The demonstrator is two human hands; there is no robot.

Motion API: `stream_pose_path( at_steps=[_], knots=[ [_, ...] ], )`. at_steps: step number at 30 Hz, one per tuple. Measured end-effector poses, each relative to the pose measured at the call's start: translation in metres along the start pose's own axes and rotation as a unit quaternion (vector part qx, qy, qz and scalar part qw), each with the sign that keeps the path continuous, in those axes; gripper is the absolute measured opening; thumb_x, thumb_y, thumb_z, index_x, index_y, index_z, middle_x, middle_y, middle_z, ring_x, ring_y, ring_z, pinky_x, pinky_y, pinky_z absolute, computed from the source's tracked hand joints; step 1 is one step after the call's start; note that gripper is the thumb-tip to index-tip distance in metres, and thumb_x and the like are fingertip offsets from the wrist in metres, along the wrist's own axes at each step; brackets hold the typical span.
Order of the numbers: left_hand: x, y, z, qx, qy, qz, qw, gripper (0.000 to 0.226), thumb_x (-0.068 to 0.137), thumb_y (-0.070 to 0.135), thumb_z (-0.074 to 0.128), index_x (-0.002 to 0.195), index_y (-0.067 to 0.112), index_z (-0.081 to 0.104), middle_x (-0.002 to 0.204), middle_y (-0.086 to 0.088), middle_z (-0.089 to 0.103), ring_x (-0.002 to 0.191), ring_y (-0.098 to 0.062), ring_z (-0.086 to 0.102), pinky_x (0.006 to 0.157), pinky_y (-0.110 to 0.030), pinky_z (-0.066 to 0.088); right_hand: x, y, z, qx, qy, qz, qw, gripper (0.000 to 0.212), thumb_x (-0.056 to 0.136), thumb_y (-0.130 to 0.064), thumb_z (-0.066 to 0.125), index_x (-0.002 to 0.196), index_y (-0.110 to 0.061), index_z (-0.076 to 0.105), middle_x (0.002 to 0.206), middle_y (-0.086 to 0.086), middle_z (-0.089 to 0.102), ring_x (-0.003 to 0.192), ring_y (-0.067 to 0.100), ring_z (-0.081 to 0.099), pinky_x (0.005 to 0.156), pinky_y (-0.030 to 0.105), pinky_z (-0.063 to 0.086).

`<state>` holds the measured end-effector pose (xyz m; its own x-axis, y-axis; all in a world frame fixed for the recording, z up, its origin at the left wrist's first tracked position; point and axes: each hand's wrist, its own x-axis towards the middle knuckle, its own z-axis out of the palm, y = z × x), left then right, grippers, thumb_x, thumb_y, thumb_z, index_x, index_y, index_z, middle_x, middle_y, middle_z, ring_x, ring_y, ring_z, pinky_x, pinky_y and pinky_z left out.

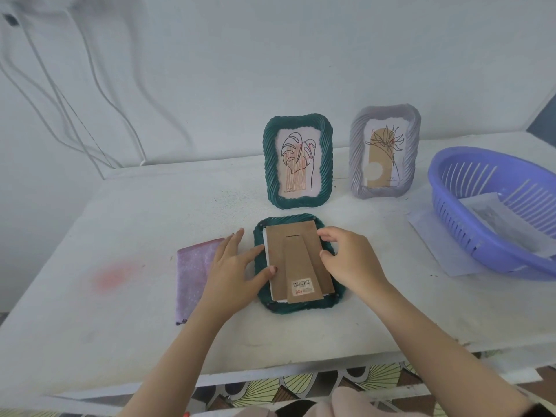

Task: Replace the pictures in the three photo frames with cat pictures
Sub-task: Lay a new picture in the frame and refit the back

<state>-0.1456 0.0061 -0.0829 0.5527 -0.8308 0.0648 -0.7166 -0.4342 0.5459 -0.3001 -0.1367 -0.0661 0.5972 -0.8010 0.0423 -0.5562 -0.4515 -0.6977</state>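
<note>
Both hands sit on the face-down frame (pixel 301 307). I see the left hand (pixel 234 266) flat against its backing (pixel 298 251), the right hand (pixel 346 260) pinching the backing's edge.

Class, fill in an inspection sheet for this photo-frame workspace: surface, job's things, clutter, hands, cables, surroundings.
Surface: white table, pink stain.
Job's things: face-down frame, cardboard back showing; green frame and grey frame upright behind, plant drawings inside.
Clutter: pink cloth left; purple basket right, holding papers.
Hands: left hand rests on the face-down frame; right hand grips the cardboard back's right edge.
Cables: cables hang down the wall, left.
Surroundings: white wall, patterned floor.
</note>
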Motion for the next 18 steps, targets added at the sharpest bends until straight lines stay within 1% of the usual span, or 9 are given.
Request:
stream_pose_path(
  at_steps=[5,7,10,15,18],
  knots=[
    [0.003,0.000,0.001,0.001,0.002,0.003,1.000,0.056,0.080,0.047,0.063,0.132,0.031,0.048,0.155,-0.002,0.013,0.142,-0.021,0.005,0.114,-0.040,0.011,0.002,0.003,0.000,0.022,-0.019,-0.006,1.000,0.045,0.084,-0.009,0.058,0.127,-0.022,0.054,0.123,-0.006,0.062,0.113,0.012,0.057,0.093,0.024,0.042],
    [0.003,0.000,0.000,-0.006,0.003,0.009,1.000,0.057,0.079,0.047,0.065,0.132,0.032,0.048,0.155,-0.001,0.013,0.142,-0.020,0.004,0.114,-0.039,0.011,0.003,0.002,-0.001,0.030,-0.025,-0.011,0.999,0.046,0.085,-0.010,0.058,0.128,-0.023,0.052,0.123,-0.006,0.062,0.110,0.012,0.057,0.091,0.025,0.044],
    [0.005,0.000,-0.001,-0.014,0.000,0.014,1.000,0.060,0.077,0.050,0.066,0.131,0.032,0.049,0.155,0.000,0.012,0.142,-0.019,0.004,0.114,-0.038,0.010,0.004,0.004,-0.001,0.028,-0.029,-0.016,0.999,0.049,0.085,-0.012,0.059,0.131,-0.026,0.048,0.123,-0.007,0.061,0.094,0.012,0.059,0.086,0.026,0.046],
    [0.007,0.001,0.000,-0.026,0.001,0.003,1.000,0.059,0.076,0.042,0.069,0.130,0.032,0.049,0.155,0.000,0.012,0.141,-0.018,0.003,0.113,-0.040,0.011,0.007,0.010,-0.001,0.021,-0.018,-0.031,0.999,0.049,0.084,-0.019,0.062,0.129,-0.030,0.047,0.121,-0.011,0.062,0.071,0.003,0.049,0.078,0.024,0.044],
    [0.008,0.001,0.002,-0.027,0.005,-0.011,1.000,0.065,0.075,0.045,0.069,0.133,0.028,0.046,0.156,-0.001,0.011,0.142,-0.019,0.003,0.114,-0.040,0.011,0.007,0.014,-0.001,0.016,-0.014,-0.036,0.999,0.050,0.083,-0.023,0.064,0.130,-0.031,0.047,0.123,-0.013,0.060,0.060,-0.006,0.040,0.078,0.023,0.042]
  ],
)
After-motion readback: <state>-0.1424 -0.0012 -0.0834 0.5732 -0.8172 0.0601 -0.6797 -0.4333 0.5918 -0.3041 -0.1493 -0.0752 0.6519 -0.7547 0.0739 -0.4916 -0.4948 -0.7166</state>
